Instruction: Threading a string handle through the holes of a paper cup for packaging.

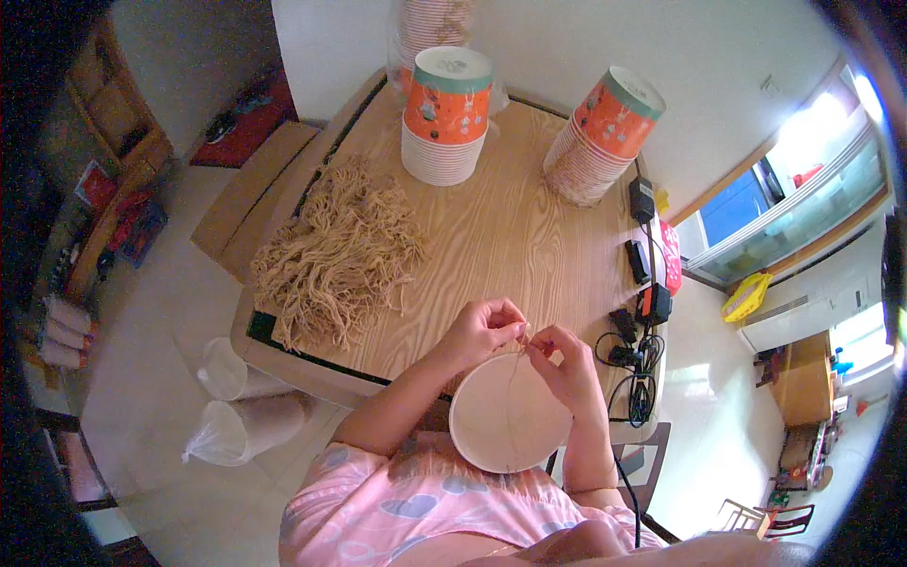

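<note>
Thumb and forefinger pinched tight, the left hand (487, 327) and right hand (566, 367) each seem to grip a thin cord (511, 416) at the paper bucket's (484, 420) twelve o'clock rim. The bucket lies at six o'clock from the grip, mouth up. The cord crosses that mouth; its six o'clock end looks attached, the pinched end apparently not yet fastened. On the counter (472, 260), loose cords (345, 250) heap at ten o'clock; printed bucket stacks stand at eleven (446, 118) and one (614, 128).

Likely home: wooden shelves (144, 161), red mat (269, 118), chair (792, 522) near blurred rim.
</note>
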The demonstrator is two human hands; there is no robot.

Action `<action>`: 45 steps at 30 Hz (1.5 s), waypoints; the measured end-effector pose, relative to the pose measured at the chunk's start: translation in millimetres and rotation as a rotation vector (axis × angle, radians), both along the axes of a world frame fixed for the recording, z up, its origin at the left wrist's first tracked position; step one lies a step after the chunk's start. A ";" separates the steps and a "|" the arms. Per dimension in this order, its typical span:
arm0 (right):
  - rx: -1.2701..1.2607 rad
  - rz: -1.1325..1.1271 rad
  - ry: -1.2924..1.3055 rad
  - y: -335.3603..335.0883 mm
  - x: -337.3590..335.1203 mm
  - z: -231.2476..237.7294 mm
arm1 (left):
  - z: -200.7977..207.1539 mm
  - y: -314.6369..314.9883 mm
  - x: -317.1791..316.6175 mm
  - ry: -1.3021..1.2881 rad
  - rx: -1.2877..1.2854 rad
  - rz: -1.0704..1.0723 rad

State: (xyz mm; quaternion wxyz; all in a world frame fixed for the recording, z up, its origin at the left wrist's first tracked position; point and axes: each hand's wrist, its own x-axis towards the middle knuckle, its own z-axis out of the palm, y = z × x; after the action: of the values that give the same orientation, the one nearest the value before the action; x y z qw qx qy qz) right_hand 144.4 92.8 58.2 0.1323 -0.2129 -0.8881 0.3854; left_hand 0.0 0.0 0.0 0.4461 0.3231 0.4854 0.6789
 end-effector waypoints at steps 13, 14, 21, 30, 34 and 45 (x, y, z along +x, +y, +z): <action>-0.052 -0.052 0.089 -9.5 1.9 5.0 | -5.6 -2.2 4.7 -0.226 0.002 -0.041; -0.030 -0.052 0.103 -10.1 1.0 6.3 | -6.0 -2.3 5.0 -0.212 -0.004 -0.034; 0.032 -0.082 0.112 -8.1 -1.2 4.0 | 1.6 -3.2 5.1 -0.163 -0.006 -0.024; -0.050 -0.106 0.146 -0.8 -1.1 -7.4 | 4.4 -3.3 4.3 -0.130 -0.037 0.003; -0.131 -0.137 0.136 -1.8 -2.8 -3.6 | 0.3 -2.4 3.1 -0.098 -0.027 -0.033; -0.065 -0.131 0.153 -0.5 -6.8 -3.1 | 0.1 -0.8 1.4 -0.009 -0.043 -0.025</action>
State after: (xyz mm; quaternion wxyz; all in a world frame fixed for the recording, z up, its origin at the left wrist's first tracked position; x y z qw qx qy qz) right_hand 137.6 92.3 55.1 0.2177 -0.2447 -0.8466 0.4195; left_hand 1.4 -0.8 0.1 0.4636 0.3163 0.4940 0.6641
